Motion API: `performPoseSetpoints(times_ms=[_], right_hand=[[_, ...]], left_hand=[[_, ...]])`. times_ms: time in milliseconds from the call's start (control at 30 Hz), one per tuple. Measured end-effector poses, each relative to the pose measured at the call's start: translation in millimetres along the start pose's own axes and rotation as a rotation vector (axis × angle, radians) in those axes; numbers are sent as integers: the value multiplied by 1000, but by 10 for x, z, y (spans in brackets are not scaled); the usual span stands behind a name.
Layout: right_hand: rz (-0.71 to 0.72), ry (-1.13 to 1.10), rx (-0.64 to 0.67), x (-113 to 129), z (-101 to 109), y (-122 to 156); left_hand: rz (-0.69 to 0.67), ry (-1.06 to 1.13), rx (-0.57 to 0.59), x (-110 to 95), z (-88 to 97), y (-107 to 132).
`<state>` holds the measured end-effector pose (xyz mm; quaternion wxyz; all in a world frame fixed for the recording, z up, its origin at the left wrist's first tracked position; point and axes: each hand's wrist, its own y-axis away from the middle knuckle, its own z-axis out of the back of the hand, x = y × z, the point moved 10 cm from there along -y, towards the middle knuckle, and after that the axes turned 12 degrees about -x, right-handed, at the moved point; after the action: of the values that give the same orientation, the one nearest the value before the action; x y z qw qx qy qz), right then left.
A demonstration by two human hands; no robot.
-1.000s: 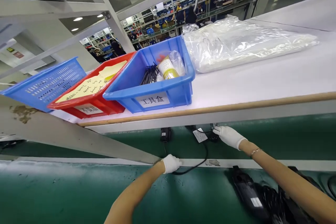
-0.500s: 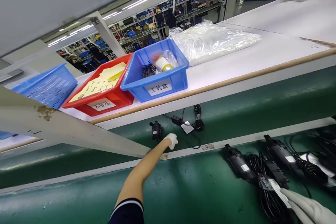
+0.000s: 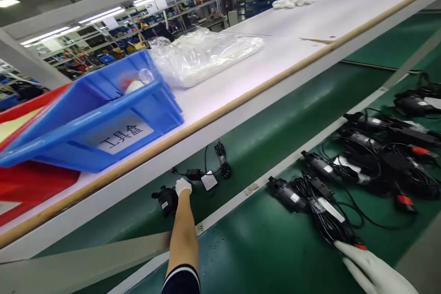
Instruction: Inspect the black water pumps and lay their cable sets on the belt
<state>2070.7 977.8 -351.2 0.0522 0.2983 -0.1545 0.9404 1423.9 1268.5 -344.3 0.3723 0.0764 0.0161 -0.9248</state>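
My left hand, in a white glove, reaches under the shelf onto the far green strip. It is right against a black pump with a small white label; its fingers are hidden behind the back of the hand. Just beyond lie a coiled black cable and a white tag. My right hand, also gloved, is at lower right with fingers stretched and apart. Its fingertips are at the lower end of a bundled black cable, close to a red-ended part. Another black pump lies beside that bundle.
Several more pumps and cables crowd the green surface at right. A white shelf crosses above my left arm, bearing a blue bin, a red bin, clear plastic bags and white gloves. A slanting post stands left.
The view has swung to the right and tilted. My left hand has come closer to the pump under the shelf. My right fingers have shifted toward the near end of the cable bundle.
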Motion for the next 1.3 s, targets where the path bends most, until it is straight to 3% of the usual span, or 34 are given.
performPoseSetpoints(times_ms=[67,133,233,333,433,533,600,700,767,900,1033,1167,1300], right_hand=[[-14,88,53,395,-109,-348],[-51,217,211,703,-380,-735],[-43,248,290,1078,-805,-1277],[-101,279,360,1120,-1234,-1599],[-137,223,444,1020,-1441,-1748],[-98,53,533,958,-1367,-1807],[-70,-81,570,938,-1213,-1837],[-68,-251,597,885,-962,-1943],[-66,-331,638,818,-833,-2049],[-116,-285,683,411,-618,-2200],[-297,-67,684,-97,-567,-1846],[-320,-139,770,17,-796,-1324],[-266,-404,882,270,-793,-1289]], left_hand=[[23,68,12,-65,-31,132],[50,159,-8,-135,52,264],[76,350,-33,-299,189,589],[92,582,67,-557,44,1310],[140,825,277,-933,-381,2408],[218,1071,558,-1502,-853,3487],[260,1234,704,-1925,-1031,3967],[314,1469,788,-2395,-1066,4250],[353,1598,747,-2526,-997,4248],[457,1759,586,-2451,-834,4211],[640,1822,412,-2109,-755,4310],[813,1881,204,-1582,-565,4395],[880,1974,-87,-810,11,4363]])
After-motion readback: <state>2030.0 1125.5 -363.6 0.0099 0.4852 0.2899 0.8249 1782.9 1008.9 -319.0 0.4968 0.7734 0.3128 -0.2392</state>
